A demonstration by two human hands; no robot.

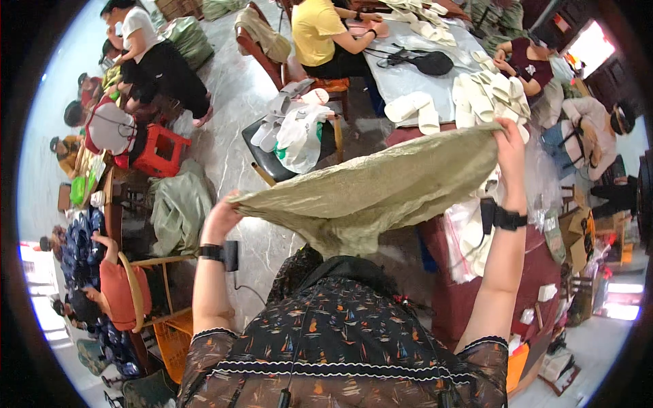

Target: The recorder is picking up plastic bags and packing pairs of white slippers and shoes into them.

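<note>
We are holding a large, olive-green woven plastic sack (381,190) spread in the air in front of our chest, its cloth sagging in the middle. Our left hand (221,216) is curled tight around the sack's lower left corner, and our right hand (510,146) is pinching the upper right edge, raised well higher. Each of the 2 grips is taking only a little cloth, so the slick weave is likely to slip out of one, and that side would drop.

The stretched sack is hiding much of what lies beyond it. Just behind it, the grey-topped work table (408,75) is carrying rows of pale cream slipper soles (486,95), and the sack's far edge is hanging near enough to sweep some off. A black chair (272,160) piled with white plastic bags (299,136) is standing near its left side, and a red plastic stool (160,149) is sitting well apart on the marble floor (231,95). Other people are sitting close around.
</note>
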